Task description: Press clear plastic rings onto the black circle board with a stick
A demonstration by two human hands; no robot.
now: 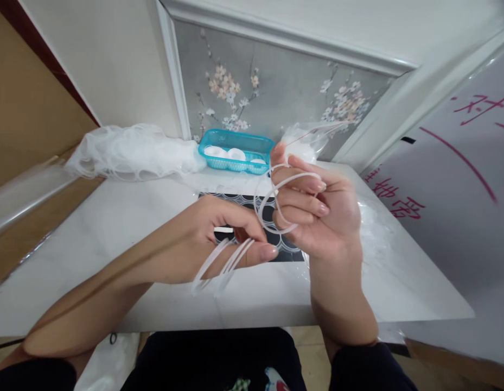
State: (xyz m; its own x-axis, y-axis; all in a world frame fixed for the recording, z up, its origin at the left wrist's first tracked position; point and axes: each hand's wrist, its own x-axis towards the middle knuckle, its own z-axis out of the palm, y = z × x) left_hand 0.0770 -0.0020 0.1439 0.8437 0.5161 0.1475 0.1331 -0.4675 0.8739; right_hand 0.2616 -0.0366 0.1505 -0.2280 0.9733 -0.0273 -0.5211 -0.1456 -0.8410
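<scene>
My left hand [219,233] is closed, thumb and bent forefinger nearly together. Several thin white plastic rings [236,258] hang around its thumb. My right hand [317,206] is raised close beside it, palm turned toward me and fingers curled. White rings [272,201] loop around those fingers and dangle toward my left fingertips. Beneath both hands lies a black sheet [290,254] with round clear ring shapes in rows, partly hidden by the hands. Whether the left fingertips pinch a ring, I cannot make out.
At the back of the white table [166,304] stands a blue plastic basket [237,136] with white round pieces in it. Left of it lies a long heap of white rings [129,152]. A clear plastic bag [302,144] sits behind my right hand. A whiteboard [451,228] leans at right.
</scene>
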